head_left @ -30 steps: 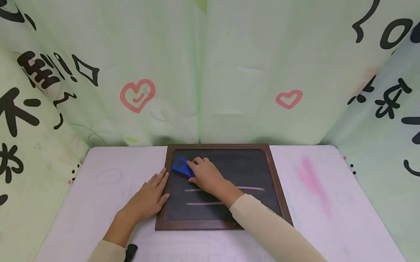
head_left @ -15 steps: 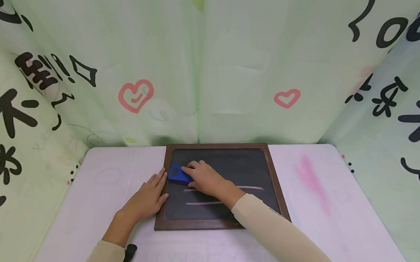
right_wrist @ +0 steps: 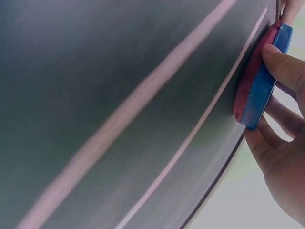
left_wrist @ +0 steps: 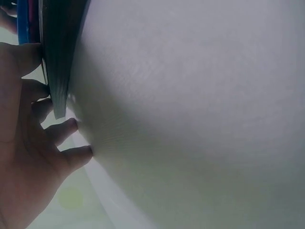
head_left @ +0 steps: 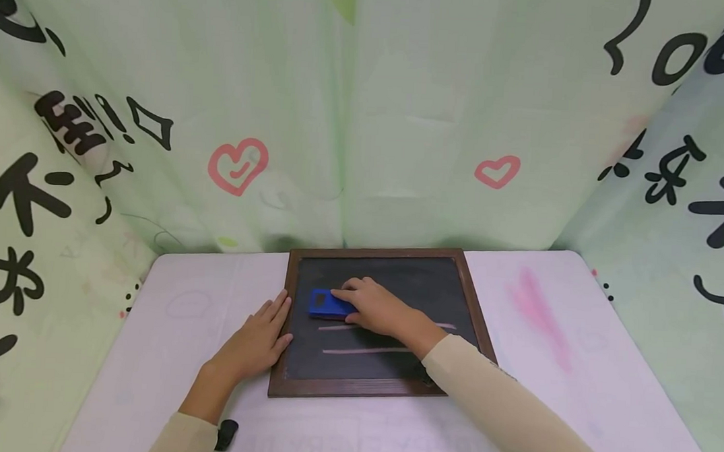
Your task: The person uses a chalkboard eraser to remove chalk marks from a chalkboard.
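A blackboard (head_left: 396,281) in a brown wooden frame lies on the table, with two pink chalk lines (head_left: 365,351) across its lower half. My right hand (head_left: 379,309) grips a blue board eraser (head_left: 328,304) with a red felt pad (right_wrist: 248,81), thumb on one side and fingers on the other. The eraser is on the upper left of the board, just above the upper chalk line. My left hand (head_left: 258,339) rests with straight fingers on the frame's left edge; in the left wrist view its fingertips (left_wrist: 76,155) reach past the frame.
The pale table (head_left: 187,333) extends on both sides of the board, with a pink smear (head_left: 540,315) at the right. A light green curtain (head_left: 403,120) with hearts and black lettering hangs behind and at both sides. A black object (head_left: 226,435) sits by the left wrist.
My right hand first slid the eraser left toward the frame, then brought it back right along the board. The left hand stays in place on the frame.
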{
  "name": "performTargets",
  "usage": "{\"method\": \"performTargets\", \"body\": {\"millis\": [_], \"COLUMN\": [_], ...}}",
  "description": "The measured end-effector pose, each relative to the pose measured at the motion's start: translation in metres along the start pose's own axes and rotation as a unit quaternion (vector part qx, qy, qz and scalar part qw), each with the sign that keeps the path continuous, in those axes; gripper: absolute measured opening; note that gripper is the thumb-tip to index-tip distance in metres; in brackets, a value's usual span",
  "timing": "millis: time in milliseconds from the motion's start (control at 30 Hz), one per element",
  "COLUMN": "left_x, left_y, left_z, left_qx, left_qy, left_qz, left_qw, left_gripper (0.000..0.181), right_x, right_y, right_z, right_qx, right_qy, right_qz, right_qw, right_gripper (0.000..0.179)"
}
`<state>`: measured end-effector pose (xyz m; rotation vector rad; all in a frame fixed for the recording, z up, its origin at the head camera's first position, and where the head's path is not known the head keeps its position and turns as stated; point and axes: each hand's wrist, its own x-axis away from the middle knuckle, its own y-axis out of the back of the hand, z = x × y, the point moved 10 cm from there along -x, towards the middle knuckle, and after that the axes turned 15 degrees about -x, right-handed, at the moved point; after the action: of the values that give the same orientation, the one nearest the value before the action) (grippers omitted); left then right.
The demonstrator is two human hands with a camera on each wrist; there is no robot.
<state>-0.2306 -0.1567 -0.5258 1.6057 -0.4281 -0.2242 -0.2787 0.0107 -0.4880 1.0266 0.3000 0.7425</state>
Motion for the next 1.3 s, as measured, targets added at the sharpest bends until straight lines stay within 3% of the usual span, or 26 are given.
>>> {"method": "performTargets", "body": {"millis": [733,1000,1300], "left_x": [-0.001,-0.001,0.0], "left_y": [-0.003,-0.001,0.0], "left_z": [0.001,0.001,0.001], "left_qx": [0.007,0.011,0.013], "left_qy": [0.0,-0.001,-0.002], "left_qz": [0.004,0.003,0.004], "left_qw": [1.0,0.9999,0.9999], "left_gripper": [0.071,0.071,0.071], "right_x": [0.065,0.096,0.116], "right_y": [0.039,0.053,0.062], "right_z": [-0.078,-0.098,-0.113], "right_qx": [-0.018,-0.015,-0.017], "right_qy": [-0.054,-0.069,-0.097], "right_qz": [-0.062,-0.109,-0.12], "right_qw": [0.9964,0.9915,0.9878], "right_gripper": [0.062,0.062,0.06]}}
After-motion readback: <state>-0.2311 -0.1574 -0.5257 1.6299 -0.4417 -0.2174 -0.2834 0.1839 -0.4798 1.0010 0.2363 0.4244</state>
